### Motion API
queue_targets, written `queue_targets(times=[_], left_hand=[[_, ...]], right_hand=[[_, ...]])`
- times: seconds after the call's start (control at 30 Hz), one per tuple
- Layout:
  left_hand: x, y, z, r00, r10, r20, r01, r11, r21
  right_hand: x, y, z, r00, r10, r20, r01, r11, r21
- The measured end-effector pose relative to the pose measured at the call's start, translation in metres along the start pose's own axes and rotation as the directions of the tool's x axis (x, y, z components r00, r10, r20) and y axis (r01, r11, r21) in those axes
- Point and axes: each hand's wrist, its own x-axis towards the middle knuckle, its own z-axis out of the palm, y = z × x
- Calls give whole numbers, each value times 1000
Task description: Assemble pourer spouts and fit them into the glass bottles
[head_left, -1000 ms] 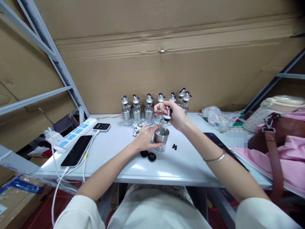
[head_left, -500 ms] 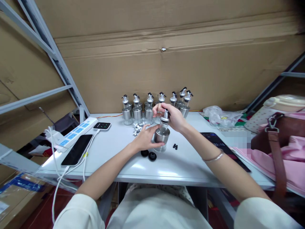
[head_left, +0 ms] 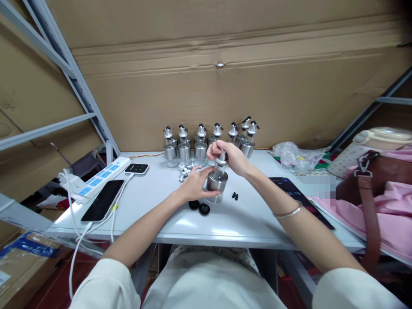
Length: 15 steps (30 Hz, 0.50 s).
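An oil bottle (head_left: pixel 217 182) of glass with a steel sleeve stands upright on the table in front of me. My left hand (head_left: pixel 197 184) is wrapped round its body from the left. At the bottle's neck, my right hand (head_left: pixel 234 158) has its fingers closed on the silver pourer spout (head_left: pixel 221 159); the fingers partly hide its top. Close to the bottle's base lie two round black caps (head_left: pixel 204 209). Tiny black stoppers (head_left: pixel 235 196) lie to its right. Beyond my left fingers is a pile of silver spout parts (head_left: pixel 184 171).
Several oil bottles with pourers (head_left: pixel 200 150) line the back of the table. On the left are a power strip (head_left: pixel 104 178), a phone (head_left: pixel 103 200) and a small white device (head_left: pixel 137 169) with cables. A tablet (head_left: pixel 305 206), plastic bag (head_left: pixel 298 156) and brown bag (head_left: pixel 360 184) lie right.
Both hands stay on the bottle and its spout. My right fingers have turned slightly, and the spout's black lever, visible before, is now hidden. The whole view has shifted a little.
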Motion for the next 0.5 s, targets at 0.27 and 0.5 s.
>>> queue_targets(times=[0.27,0.5], left_hand=[[1,3,-2,1000,-12,7,12,1000,-15],[1,1,0,1000,7,0,-7,1000,0]], right_hand=[[-2,4,0,998,-13,67,9,999,46],[-5,12,5,999,-14,-29,16,998,58]])
